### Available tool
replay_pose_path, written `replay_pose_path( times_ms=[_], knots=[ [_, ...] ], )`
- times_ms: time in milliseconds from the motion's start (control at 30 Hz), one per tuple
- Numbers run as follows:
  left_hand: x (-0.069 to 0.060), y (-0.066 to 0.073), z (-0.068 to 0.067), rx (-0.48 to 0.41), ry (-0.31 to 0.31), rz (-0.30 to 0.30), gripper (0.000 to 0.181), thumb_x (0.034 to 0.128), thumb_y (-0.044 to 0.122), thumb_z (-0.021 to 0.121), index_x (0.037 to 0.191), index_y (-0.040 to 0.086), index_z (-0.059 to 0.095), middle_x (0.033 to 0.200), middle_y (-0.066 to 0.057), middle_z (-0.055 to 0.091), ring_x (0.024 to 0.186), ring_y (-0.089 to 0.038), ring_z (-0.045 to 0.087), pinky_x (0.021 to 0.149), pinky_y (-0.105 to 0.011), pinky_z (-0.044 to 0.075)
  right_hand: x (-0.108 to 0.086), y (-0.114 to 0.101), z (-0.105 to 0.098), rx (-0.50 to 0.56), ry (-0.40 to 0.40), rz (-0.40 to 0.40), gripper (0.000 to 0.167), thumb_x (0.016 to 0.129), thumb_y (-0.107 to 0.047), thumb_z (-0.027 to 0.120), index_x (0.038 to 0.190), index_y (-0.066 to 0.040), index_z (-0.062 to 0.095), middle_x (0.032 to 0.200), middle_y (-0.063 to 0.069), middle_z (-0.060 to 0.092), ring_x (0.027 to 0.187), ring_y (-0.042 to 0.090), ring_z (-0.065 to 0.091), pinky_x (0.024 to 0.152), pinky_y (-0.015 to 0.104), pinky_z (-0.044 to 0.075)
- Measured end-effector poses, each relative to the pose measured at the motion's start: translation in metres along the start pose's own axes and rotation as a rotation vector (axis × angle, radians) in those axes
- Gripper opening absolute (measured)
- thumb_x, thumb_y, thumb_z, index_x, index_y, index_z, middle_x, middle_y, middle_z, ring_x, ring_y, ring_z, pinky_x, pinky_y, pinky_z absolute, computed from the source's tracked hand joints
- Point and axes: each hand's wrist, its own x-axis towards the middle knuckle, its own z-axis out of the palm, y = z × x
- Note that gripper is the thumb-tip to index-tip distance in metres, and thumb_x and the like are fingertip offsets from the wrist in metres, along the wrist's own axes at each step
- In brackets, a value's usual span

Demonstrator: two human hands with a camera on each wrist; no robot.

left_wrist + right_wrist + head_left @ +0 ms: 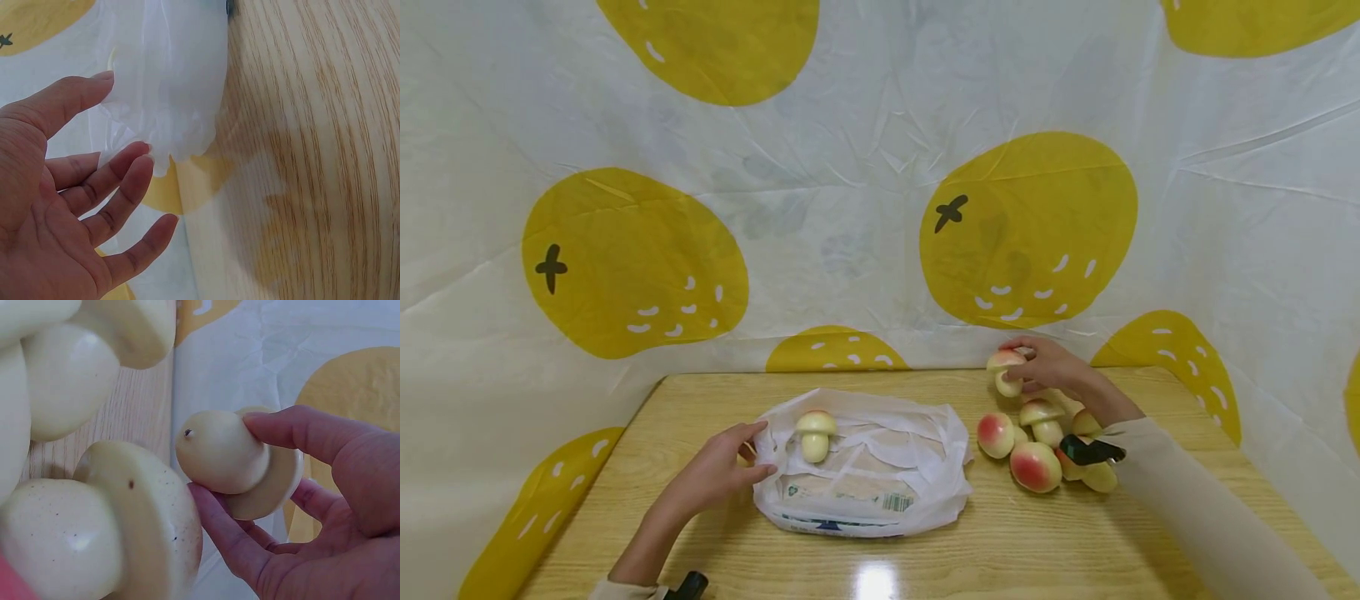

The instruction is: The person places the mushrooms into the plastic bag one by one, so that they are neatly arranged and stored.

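Note:
My right hand [1051, 365] holds a toy mushroom [1004, 367] near the table's back edge. In the right wrist view, thumb and fingers pinch the pale stem of this mushroom [222, 453], its cap turned away. My left hand [718, 467] touches the left end of a white plastic bag [868, 508], thumb and fingers apart. The left wrist view shows loosely bent fingers against the bag's thin film [169, 94]. On the bag, or just inside its mouth, stands another mushroom [816, 435]; which of the two, I cannot tell.
Several more red-and-cream mushrooms [1036, 467] lie clustered on the wooden table [700, 408], right of the bag and below my right wrist. Behind the table hangs a white cloth [835, 250] with yellow fruit prints.

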Motion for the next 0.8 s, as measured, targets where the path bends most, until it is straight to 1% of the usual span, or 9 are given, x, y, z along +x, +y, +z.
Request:
replay_pose_path(
  times_ms=[300,400,500,633,733,800],
  knots=[
    [0.0,0.001,0.0,0.003,0.004,-0.007,0.072,0.0852,0.023,0.084,0.142,-0.009,0.052,0.098,-0.003,0.064,0.089,-0.018,0.06,0.071,-0.026,0.05,-0.006,-0.01,0.006,0.018,0.005,-0.058,0.07,0.094,-0.013,0.07,0.153,0.004,0.036,0.135,0.031,0.051,0.099,0.024,0.067,0.089,0.051,0.057],
    [0.0,0.0,0.0,0.003,0.006,-0.005,0.073,0.0852,0.023,0.084,0.142,-0.009,0.052,0.098,-0.003,0.064,0.089,-0.018,0.06,0.071,-0.026,0.05,-0.01,-0.017,0.009,0.016,0.019,-0.058,0.068,0.093,-0.014,0.071,0.152,0.002,0.039,0.137,0.03,0.05,0.099,0.025,0.067,0.089,0.05,0.057],
    [0.0,0.0,0.0,0.003,0.006,-0.004,0.073,0.0851,0.023,0.084,0.142,-0.009,0.052,0.098,-0.003,0.064,0.089,-0.018,0.06,0.072,-0.026,0.05,-0.014,-0.026,0.013,0.006,0.026,-0.066,0.067,0.093,-0.014,0.072,0.151,0.002,0.041,0.139,0.031,0.048,0.1,0.026,0.067,0.089,0.051,0.057],
    [0.0,-0.001,0.0,0.007,0.007,-0.003,0.073,0.0851,0.023,0.084,0.142,-0.009,0.052,0.099,-0.002,0.064,0.089,-0.017,0.06,0.072,-0.027,0.05,-0.017,-0.037,0.02,0.014,0.027,-0.079,0.067,0.091,-0.013,0.073,0.148,0.005,0.042,0.134,0.032,0.047,0.098,0.027,0.067,0.088,0.05,0.057],
    [0.001,-0.002,0.0,0.011,0.011,0.003,0.073,0.0855,0.024,0.084,0.142,-0.009,0.052,0.1,-0.003,0.064,0.09,-0.017,0.06,0.072,-0.026,0.05,-0.018,-0.042,0.025,0.02,0.033,-0.083,0.066,0.09,-0.012,0.074,0.146,0.006,0.044,0.13,0.032,0.048,0.095,0.026,0.067,0.086,0.048,0.058],
    [0.002,-0.002,0.0,0.014,0.012,0.006,0.072,0.0857,0.024,0.083,0.142,-0.009,0.052,0.1,-0.002,0.064,0.09,-0.017,0.06,0.072,-0.026,0.05,-0.018,-0.045,0.027,0.014,0.035,-0.085,0.065,0.09,-0.012,0.074,0.146,0.005,0.045,0.13,0.031,0.049,0.094,0.026,0.068,0.086,0.049,0.058]
  ],
)
